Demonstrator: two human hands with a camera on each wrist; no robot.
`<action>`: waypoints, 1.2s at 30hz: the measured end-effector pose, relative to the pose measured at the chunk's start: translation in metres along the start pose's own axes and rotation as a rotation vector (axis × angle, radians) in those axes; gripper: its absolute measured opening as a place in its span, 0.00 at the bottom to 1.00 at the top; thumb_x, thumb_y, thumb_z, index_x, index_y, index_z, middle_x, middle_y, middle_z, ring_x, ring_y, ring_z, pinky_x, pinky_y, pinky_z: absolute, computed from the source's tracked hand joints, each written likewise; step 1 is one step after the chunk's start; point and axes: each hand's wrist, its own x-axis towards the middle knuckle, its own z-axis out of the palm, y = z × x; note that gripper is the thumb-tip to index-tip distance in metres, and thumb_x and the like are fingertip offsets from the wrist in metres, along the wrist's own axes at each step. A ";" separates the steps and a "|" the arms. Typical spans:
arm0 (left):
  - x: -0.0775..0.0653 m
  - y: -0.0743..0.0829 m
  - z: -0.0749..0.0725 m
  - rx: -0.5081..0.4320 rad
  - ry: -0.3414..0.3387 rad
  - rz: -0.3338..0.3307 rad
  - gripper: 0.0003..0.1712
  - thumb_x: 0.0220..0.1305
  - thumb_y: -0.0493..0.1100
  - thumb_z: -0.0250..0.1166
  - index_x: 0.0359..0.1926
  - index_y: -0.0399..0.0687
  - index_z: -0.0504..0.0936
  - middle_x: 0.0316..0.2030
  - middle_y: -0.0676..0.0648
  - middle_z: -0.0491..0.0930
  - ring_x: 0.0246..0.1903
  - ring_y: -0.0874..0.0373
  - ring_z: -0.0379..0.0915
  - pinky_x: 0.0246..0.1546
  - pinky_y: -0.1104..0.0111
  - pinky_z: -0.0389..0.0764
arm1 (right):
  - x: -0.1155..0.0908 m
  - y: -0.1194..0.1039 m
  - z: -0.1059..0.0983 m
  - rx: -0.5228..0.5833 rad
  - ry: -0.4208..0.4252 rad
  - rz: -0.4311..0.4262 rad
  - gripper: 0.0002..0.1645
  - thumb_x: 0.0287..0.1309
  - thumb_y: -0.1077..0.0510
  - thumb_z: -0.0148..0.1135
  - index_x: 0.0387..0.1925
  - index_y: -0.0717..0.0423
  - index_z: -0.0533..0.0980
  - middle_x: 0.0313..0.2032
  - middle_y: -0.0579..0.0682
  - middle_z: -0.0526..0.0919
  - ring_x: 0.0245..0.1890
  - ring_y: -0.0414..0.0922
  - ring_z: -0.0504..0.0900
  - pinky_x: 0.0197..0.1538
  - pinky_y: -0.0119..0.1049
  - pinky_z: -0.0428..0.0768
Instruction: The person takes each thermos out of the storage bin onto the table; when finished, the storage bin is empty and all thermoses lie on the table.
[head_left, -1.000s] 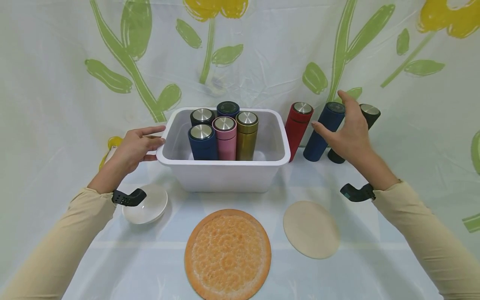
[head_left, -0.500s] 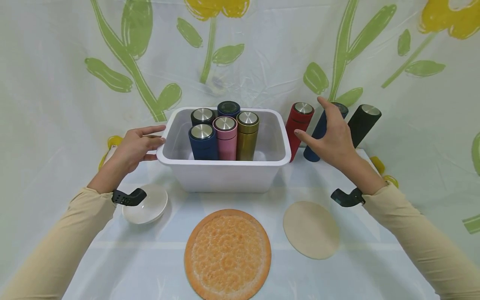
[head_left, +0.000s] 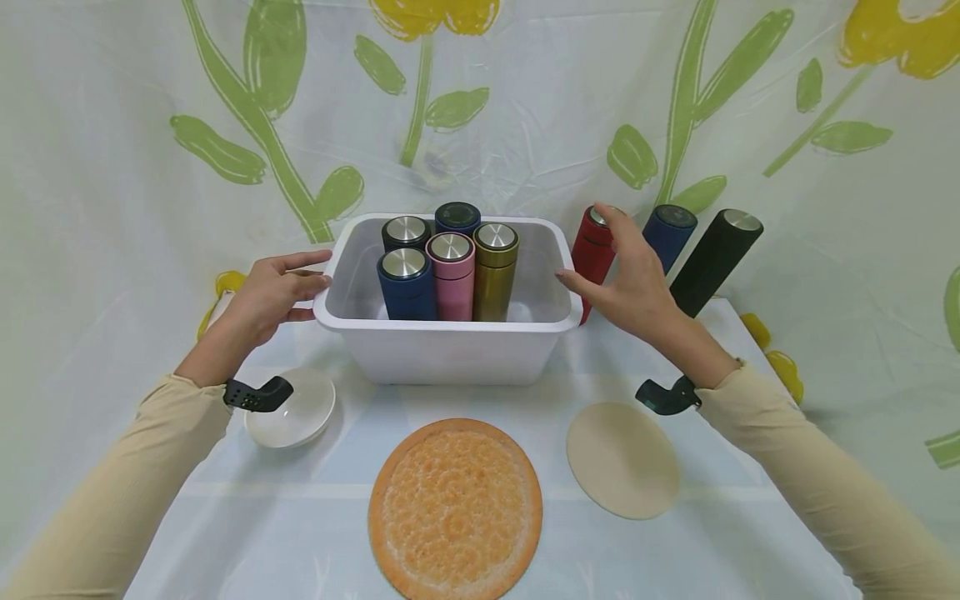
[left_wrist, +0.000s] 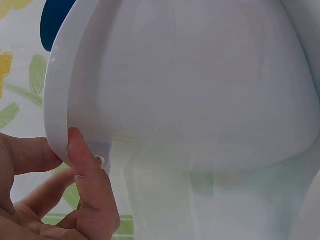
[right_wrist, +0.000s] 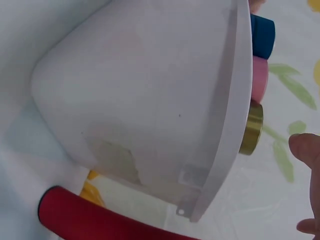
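Pinches white tub (head_left: pixel 450 356) at centre-left with left hand (head_left: pixel 272 293), spreads empty right hand (head_left: pixel 636 283) by red bottle (head_left: pixel 591 252) at centre-right.

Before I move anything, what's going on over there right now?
A person's left hand grips the rectangular white plastic tub by its rim. In it, five cylindrical flasks in blue, black, pink and gold stand bunched together. The right hand, thumb and fingers spread, is partly in front of the red cylindrical flask beside the tub and appears to hold nothing. The dark blue cylindrical flask and the black cylindrical flask are farther right, also outside the tub.
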 end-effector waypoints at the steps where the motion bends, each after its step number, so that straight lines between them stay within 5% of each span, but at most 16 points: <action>1: 0.000 0.000 0.000 0.000 0.001 -0.001 0.34 0.74 0.43 0.57 0.77 0.51 0.60 0.69 0.37 0.66 0.59 0.43 0.70 0.41 0.70 0.82 | 0.001 -0.001 0.002 0.004 -0.008 -0.004 0.53 0.52 0.53 0.76 0.74 0.58 0.59 0.66 0.59 0.69 0.63 0.57 0.70 0.59 0.57 0.75; 24: 0.000 0.001 -0.001 -0.013 0.009 0.007 0.33 0.74 0.44 0.57 0.77 0.51 0.61 0.65 0.35 0.70 0.55 0.48 0.73 0.41 0.70 0.82 | 0.027 -0.022 0.042 0.123 -0.124 0.042 0.57 0.52 0.50 0.77 0.75 0.60 0.56 0.73 0.57 0.62 0.69 0.55 0.65 0.62 0.53 0.74; 36: -0.002 0.001 0.001 -0.012 0.025 0.006 0.33 0.74 0.44 0.57 0.76 0.51 0.61 0.65 0.35 0.70 0.56 0.45 0.73 0.42 0.68 0.83 | 0.040 -0.022 0.062 0.074 -0.211 0.067 0.58 0.54 0.46 0.75 0.76 0.62 0.53 0.73 0.59 0.60 0.71 0.54 0.61 0.69 0.48 0.65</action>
